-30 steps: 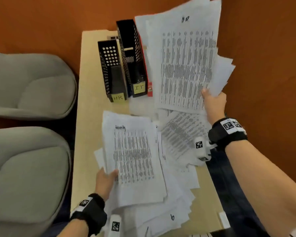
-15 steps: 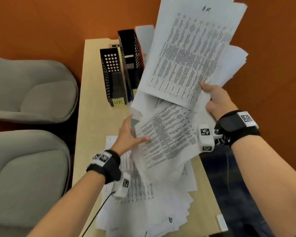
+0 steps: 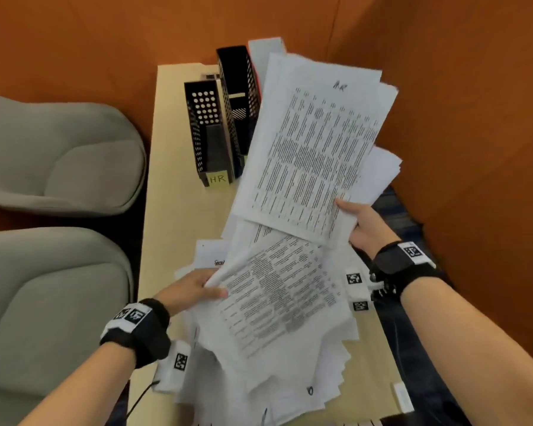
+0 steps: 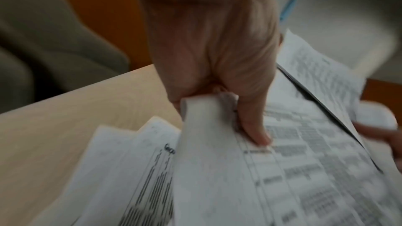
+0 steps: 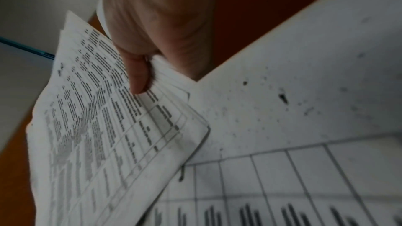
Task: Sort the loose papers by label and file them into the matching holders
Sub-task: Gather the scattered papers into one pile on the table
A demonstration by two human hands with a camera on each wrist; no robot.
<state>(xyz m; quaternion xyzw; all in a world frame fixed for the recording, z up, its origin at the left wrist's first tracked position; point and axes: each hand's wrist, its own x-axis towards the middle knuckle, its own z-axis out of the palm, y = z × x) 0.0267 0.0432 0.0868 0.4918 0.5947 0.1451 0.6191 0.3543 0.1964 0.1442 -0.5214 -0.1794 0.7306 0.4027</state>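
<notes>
Above the right half of the counter: sheaf of printed papers, top sheet hand-marked "HR" at its head, held raised and tilted in front of the holders. Right hand grips its lower right corner, thumb on the printed face, fingers curled behind the sheets.

Below it, lifted off the pile: second sheet, a printed table, its left edge pinched by the left hand, thumb pressed on top, the remaining fingers underneath and hidden.

On the counter under both: loose pile of papers, fanned and untidy, reaching the near edge; one sheet with handwriting shows at the pile's far left side, its word partly covered.

At the far end of the counter: black perforated holder with a yellow note reading "HR"; just beside it on the right, a second black holder, its label hidden behind the raised sheaf; white sheets stand behind that one.

Surroundings: orange wall; two grey upholstered seats left of the counter.
</notes>
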